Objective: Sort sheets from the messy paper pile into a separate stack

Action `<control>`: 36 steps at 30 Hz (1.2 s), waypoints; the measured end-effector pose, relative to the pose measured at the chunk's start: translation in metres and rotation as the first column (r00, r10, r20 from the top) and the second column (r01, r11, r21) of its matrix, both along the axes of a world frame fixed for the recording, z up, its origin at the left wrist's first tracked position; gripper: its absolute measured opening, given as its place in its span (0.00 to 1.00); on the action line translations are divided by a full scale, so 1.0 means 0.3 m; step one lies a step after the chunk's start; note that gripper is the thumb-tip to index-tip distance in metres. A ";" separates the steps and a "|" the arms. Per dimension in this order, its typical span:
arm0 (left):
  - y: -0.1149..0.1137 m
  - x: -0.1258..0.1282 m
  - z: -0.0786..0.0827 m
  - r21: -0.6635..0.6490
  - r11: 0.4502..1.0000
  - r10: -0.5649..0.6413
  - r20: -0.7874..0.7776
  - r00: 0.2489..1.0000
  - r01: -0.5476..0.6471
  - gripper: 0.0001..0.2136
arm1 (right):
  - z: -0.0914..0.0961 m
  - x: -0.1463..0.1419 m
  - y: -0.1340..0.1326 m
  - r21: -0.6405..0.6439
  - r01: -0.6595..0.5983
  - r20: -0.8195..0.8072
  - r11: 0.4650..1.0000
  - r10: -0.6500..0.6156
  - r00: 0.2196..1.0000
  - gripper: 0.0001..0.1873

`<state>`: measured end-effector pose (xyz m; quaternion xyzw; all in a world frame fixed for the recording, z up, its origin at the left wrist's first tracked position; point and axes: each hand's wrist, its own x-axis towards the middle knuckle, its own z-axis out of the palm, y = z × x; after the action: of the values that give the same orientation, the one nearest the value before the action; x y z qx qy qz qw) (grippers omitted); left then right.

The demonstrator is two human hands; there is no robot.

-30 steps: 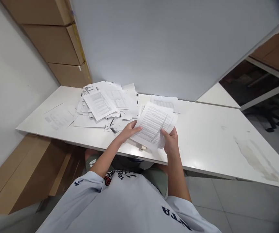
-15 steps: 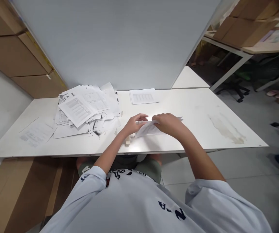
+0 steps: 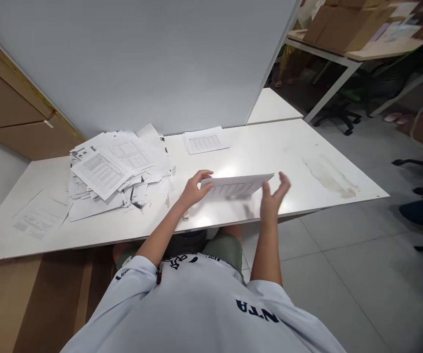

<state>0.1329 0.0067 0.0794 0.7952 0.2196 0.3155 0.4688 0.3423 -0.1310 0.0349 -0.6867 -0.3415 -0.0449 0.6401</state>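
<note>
Printed paper sheets are held tilted up on their long edge, just above the white table. My left hand pinches their left end between thumb and fingers. Beside the right end is my right hand, thumb and fingers spread apart, slightly blurred; the thumb is close to the paper's edge. Under my left forearm, near the table's front edge, lies a small beige object, partly hidden and too small to name.
A large messy pile of printed papers lies on the left of the table. Beyond my hands is a neater stack of sheets by the grey panel. One loose sheet lies far left. Cardboard boxes stand behind.
My right hand has let go of the sheets and moved right, its fingers now spread. The sheets stand more upright and flat, still in my left hand. The view has turned slightly right.
</note>
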 end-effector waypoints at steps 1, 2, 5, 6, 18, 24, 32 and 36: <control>0.008 0.005 0.001 0.007 1.000 -0.004 -0.007 1.000 0.004 0.14 | -0.043 0.003 0.004 0.009 -0.053 -0.123 0.999 0.054 0.991 0.30; 0.015 0.008 0.003 0.013 1.000 -0.007 -0.021 1.000 0.007 0.14 | -0.078 0.003 0.011 0.018 -0.131 -0.223 0.991 0.132 0.966 0.30; 0.020 0.013 0.017 -0.010 1.000 0.012 -0.069 0.998 -0.012 0.12 | -0.119 -0.002 0.030 0.109 -0.234 -0.378 0.966 0.257 0.889 0.20; 0.018 0.014 0.022 -0.029 0.999 0.032 -0.067 0.997 -0.034 0.11 | -0.116 -0.004 0.031 0.147 -0.203 -0.389 0.968 0.245 0.888 0.17; -0.026 -0.028 0.022 0.010 0.999 0.044 -0.028 0.999 -0.044 0.15 | -0.131 -0.020 -0.009 0.059 -0.219 -0.411 0.974 0.224 0.884 0.17; -0.049 -0.073 0.081 -0.013 0.999 0.045 0.047 0.998 -0.044 0.21 | -0.055 -0.026 -0.100 -0.073 -0.316 -0.465 0.946 0.248 0.850 0.20; -0.011 -0.227 -0.035 -0.013 0.970 0.242 -0.070 0.968 -0.244 0.16 | -0.088 -0.191 -0.299 -0.311 -0.610 -0.737 0.729 0.220 0.639 0.19; -0.017 -0.208 -0.085 0.109 0.990 0.126 -0.339 0.932 -0.094 0.13 | -0.131 -0.255 -0.307 -0.329 -0.582 -0.758 0.743 0.160 0.632 0.19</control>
<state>0.0705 0.0015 0.0538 0.8451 0.3279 0.2066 0.3682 0.2659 -0.2232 -0.0045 -0.7140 -0.2173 0.4517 0.4887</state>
